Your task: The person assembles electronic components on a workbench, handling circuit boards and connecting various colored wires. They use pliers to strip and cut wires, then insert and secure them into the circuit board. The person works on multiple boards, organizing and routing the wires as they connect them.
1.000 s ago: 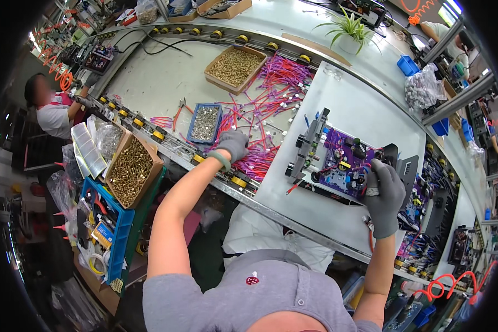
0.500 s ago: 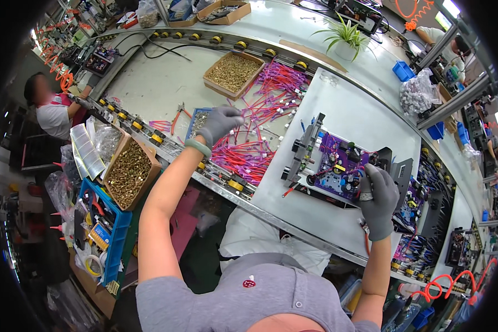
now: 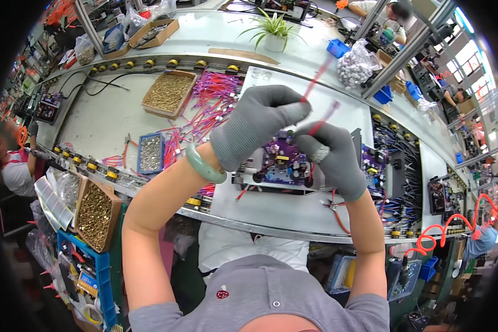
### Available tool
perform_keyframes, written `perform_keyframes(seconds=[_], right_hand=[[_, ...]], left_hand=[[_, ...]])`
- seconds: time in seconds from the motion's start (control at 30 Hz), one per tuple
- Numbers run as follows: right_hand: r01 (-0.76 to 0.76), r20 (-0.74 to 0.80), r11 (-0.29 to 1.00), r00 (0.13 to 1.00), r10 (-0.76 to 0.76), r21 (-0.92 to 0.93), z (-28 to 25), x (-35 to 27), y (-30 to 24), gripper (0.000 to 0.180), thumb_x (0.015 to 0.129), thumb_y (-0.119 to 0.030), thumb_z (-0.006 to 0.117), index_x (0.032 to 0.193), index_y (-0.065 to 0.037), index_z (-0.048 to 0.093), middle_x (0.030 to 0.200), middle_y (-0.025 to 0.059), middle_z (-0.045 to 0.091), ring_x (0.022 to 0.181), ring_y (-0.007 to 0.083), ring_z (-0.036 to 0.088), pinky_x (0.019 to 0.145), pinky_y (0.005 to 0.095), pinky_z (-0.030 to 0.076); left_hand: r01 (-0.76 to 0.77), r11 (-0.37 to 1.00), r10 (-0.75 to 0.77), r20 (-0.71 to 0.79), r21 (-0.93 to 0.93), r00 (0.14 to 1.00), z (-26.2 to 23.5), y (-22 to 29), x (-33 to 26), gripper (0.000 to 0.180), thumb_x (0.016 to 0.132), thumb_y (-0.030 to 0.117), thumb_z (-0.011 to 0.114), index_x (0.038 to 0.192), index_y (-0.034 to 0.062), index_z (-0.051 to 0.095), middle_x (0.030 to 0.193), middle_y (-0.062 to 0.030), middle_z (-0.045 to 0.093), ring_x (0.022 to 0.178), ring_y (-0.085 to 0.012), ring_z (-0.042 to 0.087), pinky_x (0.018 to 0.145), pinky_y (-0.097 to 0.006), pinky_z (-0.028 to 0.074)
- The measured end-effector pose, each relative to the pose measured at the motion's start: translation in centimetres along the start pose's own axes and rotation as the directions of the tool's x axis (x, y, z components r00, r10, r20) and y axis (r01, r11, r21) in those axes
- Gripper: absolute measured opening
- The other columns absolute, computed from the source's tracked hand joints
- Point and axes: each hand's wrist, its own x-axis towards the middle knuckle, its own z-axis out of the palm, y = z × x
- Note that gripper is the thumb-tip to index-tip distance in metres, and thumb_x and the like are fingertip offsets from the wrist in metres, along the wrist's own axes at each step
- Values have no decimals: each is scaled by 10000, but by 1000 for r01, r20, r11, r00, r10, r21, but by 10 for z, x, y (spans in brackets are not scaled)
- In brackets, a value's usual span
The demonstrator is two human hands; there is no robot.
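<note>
You are pinching thin red wires with both gloved hands, raised above the purple circuit board.

Your left hand (image 3: 257,130) is gripping one red wire (image 3: 317,79) at its fingertips, and your right hand (image 3: 329,157) is gripping a second red wire (image 3: 325,119) just beside it, both over the purple circuit board (image 3: 282,160) lying on the white sheet (image 3: 271,207) at the near-right of the counter (image 3: 102,119). The wires are likely slipping or tangling if your grip is loosening, since the gloves are dulling your feel. Your raised hands are hiding much of the board, so lowering blind is risking a snag on its upright parts. To the left, the pink wire pile (image 3: 213,99), the blue screw tray (image 3: 150,153) and the brown parts tray (image 3: 169,93) are sitting well apart, and black cable bundles (image 3: 398,166) are crowding the right.
</note>
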Motion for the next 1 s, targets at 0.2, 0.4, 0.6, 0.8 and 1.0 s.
perform_keyframes(seconds=[0.2, 0.4, 0.6, 0.8, 1.0], right_hand=[[-84, -93, 996, 992, 86, 25, -32, -26, 52, 65, 936, -92, 659, 946, -28, 666, 876, 60, 688, 751, 137, 659, 692, 279, 528], [194, 197, 787, 976, -95, -586, -32, -8, 48, 101, 830, -175, 701, 880, -91, 673, 894, 114, 656, 789, 337, 636, 724, 416, 520], [177, 195, 745, 979, -65, -643, -33, -4, 52, 124, 829, -203, 708, 880, -91, 694, 909, 118, 648, 828, 330, 640, 742, 426, 511], [102, 144, 850, 989, -31, -517, -31, -2, 53, 126, 842, -203, 699, 893, -87, 695, 909, 110, 661, 823, 321, 638, 753, 414, 511], [90, 133, 857, 991, -25, -507, -32, -2, 54, 102, 844, -189, 695, 889, -98, 696, 930, 98, 673, 831, 316, 640, 747, 412, 507]], left_hand=[[-75, 794, -28, 159, 603, 987, 11, -56, 18, 226, 903, 231, 637, 1037, 52, 668, 878, -138, 704, 836, -265, 687, 786, -364, 531], [-183, 460, -308, 350, 869, 884, 22, -58, 34, 203, 898, 230, 602, 1040, 138, 716, 956, -145, 720, 932, -326, 689, 860, -421, 534], [-151, 531, -300, 352, 833, 886, 12, -69, 34, 212, 898, 244, 610, 1048, 145, 723, 978, -133, 721, 948, -306, 690, 869, -406, 528], [-93, 544, -344, 323, 834, 882, 15, -64, 34, 223, 893, 248, 618, 1064, 151, 724, 985, -127, 723, 949, -299, 692, 872, -397, 527], [-93, 545, -347, 325, 833, 880, 16, -62, 33, 252, 900, 275, 585, 1087, 181, 726, 962, -124, 728, 919, -312, 696, 862, -418, 532]])
